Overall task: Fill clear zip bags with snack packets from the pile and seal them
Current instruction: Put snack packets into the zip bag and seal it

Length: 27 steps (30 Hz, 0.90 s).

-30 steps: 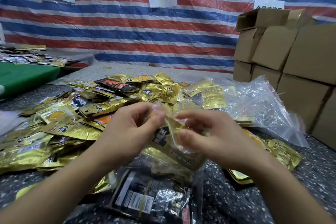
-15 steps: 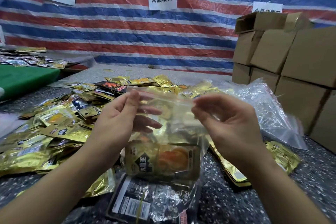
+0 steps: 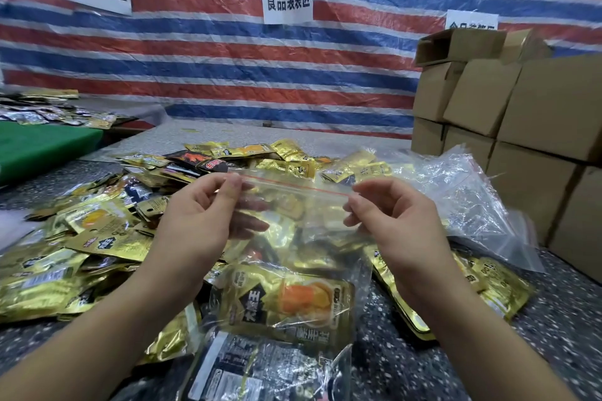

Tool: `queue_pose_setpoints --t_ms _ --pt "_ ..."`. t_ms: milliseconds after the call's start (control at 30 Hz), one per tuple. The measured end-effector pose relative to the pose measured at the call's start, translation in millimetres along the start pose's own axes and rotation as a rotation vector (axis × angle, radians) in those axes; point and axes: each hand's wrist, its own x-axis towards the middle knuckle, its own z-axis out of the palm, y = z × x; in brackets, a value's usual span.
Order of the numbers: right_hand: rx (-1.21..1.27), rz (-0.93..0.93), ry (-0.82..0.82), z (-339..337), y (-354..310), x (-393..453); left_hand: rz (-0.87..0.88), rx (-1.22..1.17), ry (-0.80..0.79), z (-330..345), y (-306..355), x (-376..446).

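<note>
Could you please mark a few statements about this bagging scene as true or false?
1. Both hands hold the zip bag by its top. True.
2. The bag is empty. False: a gold packet lies in it.
3. Cardboard boxes are stacked on the left. False: they stand on the right.
4. The left hand and right hand pinch opposite ends of the red zip line. True.

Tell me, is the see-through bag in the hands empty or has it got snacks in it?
Not empty. The clear zip bag hangs from both hands, and a gold snack packet sits in its bottom.
</note>
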Motion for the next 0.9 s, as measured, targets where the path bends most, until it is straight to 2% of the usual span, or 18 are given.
queue_pose_setpoints --t_ms 200,333,433,500,633,733,800,900 --pt "-0.18 -0.062 0.077 -5 3 2 -0.052 -0.088 -0.086 2 -2 0" --pt "-0.532 -0.254 0.055 -1 -2 -7 -0.038 -0.059 -0.087 3 -6 0" --pt "-0.732 -0.382 -0.01 5 -16 -9 -0.015 -0.048 -0.088 3 -3 0" --pt "-0.812 -0.406 -0.121 14 -35 -5 0.023 -0.058 -0.093 2 2 0" --pt "-0.943 -0.244 -0.396 36 -70 18 0.114 -0.023 -0.105 3 8 1" --pt "-1.013 -0.138 -0.585 56 -83 34 0.211 0.109 -0.082 6 10 2" --pt "-0.979 -0.111 -0.612 63 -83 42 0.256 0.207 -0.055 8 11 5" --pt "-0.879 -0.067 -0.604 61 -75 50 0.23 0.233 -0.043 8 9 10"
